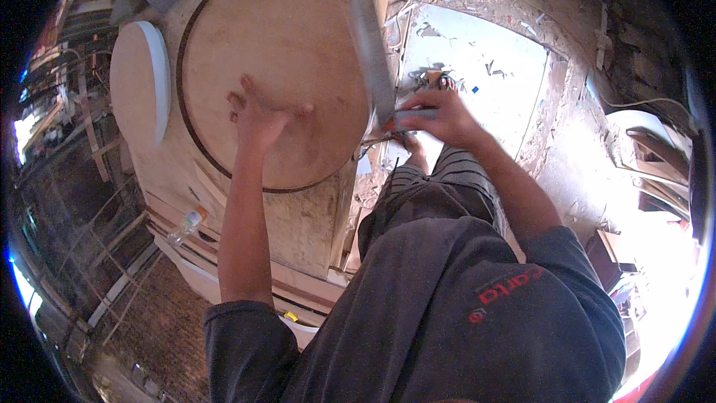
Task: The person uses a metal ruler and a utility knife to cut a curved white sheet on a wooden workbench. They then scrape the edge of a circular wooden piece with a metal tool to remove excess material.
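A large round wooden disc (298, 45) with a dark rim lies flat on a pale board. Over its lower middle, my left hand (261, 116) has its fingers spread and holds nothing; it appears to rest on the surface. Just past the disc's right edge, my right hand (444, 119) is closed around a grey object with an orange part (406, 118). A long, flat grey strip (373, 52), smeared by motion, runs along that edge up from the orange part. I cannot tell whether the strip and the held object are one piece.
Left of the disc lies a smaller rounded wooden piece (134, 82) with a white edge. A clear plastic bottle (186, 226) lies lower left by wooden slats. To the right, a white sheet (477, 52) littered with scraps lies on the dusty floor, near my feet.
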`<state>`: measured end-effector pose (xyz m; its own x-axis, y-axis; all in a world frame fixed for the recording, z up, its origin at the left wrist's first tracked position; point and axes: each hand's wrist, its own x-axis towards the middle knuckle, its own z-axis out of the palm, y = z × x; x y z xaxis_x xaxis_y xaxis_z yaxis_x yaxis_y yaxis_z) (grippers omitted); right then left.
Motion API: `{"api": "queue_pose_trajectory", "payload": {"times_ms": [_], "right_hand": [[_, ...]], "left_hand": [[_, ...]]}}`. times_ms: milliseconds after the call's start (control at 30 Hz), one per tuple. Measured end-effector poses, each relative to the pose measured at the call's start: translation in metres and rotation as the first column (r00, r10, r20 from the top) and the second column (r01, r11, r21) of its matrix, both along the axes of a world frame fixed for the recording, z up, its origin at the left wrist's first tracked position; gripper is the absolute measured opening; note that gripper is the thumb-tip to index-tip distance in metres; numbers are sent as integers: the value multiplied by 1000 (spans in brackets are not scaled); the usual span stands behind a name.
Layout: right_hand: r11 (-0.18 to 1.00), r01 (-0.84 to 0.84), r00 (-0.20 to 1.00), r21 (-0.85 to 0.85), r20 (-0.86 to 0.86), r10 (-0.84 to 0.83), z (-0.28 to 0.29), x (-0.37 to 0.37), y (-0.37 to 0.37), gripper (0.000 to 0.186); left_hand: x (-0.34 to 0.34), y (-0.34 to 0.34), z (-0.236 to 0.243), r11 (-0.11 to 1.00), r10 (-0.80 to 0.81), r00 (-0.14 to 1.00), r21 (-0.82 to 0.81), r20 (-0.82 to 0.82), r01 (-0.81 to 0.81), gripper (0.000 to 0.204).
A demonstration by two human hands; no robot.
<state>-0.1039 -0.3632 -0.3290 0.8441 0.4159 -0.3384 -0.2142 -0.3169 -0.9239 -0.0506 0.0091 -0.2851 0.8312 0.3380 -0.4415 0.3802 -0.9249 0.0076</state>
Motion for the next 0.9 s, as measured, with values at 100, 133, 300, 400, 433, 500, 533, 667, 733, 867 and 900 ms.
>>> {"api": "queue_pose_trajectory", "payload": {"times_ms": [100, 133, 300, 400, 433, 500, 533, 667, 733, 867, 900], "right_hand": [[997, 61, 992, 55, -110, -54, 5, -6, 15, 31], [997, 70, 994, 18, -90, -68, 0, -7, 12, 31], [977, 200, 975, -68, -83, -206, 7, -35, -22, 30], [983, 176, 966, -55, -181, -183, 1, -55, 4, 30], [993, 117, 992, -3, -52, -117, 1, -60, 23, 31], [990, 141, 987, 10, -73, -140, 4, -59, 38, 32], [987, 163, 984, -12, -70, -163, 4, -58, 37, 32], [956, 291, 951, -31, -101, -292, -9, -73, 5, 29], [956, 290, 945, -44, -142, -294, -4, -81, 3, 29], [971, 226, 969, -81, -87, -233, 5, -88, 41, 31], [968, 233, 970, -89, -50, -238, 9, -86, 49, 32]], "left_hand": [[5, -14, 21, 999, 49, 998, -20, -39, -50, 165], [6, -18, 28, 997, 70, 996, -32, -58, -72, 165], [-2, 4, -4, 1000, 5, 1000, -4, -5, -5, 166], [0, -9, 11, 997, 63, 998, -48, -27, -65, 167], [2, -11, 11, 998, 49, 998, -47, -34, -51, 168], [0, 0, 4, 1000, 17, 999, -16, -34, -18, 170], [1, 4, 0, 1000, -14, 999, 11, -32, 14, 172], [-1, 11, -12, 1000, 2, 1000, -29, -17, -3, 173], [-4, 17, -22, 1000, 7, 999, -17, 33, -6, 169], [0, 3, -7, 1000, -4, 1000, 3, 20, 4, 170], [0, 3, -5, 1000, 2, 1000, -3, 26, -2, 170]]}}
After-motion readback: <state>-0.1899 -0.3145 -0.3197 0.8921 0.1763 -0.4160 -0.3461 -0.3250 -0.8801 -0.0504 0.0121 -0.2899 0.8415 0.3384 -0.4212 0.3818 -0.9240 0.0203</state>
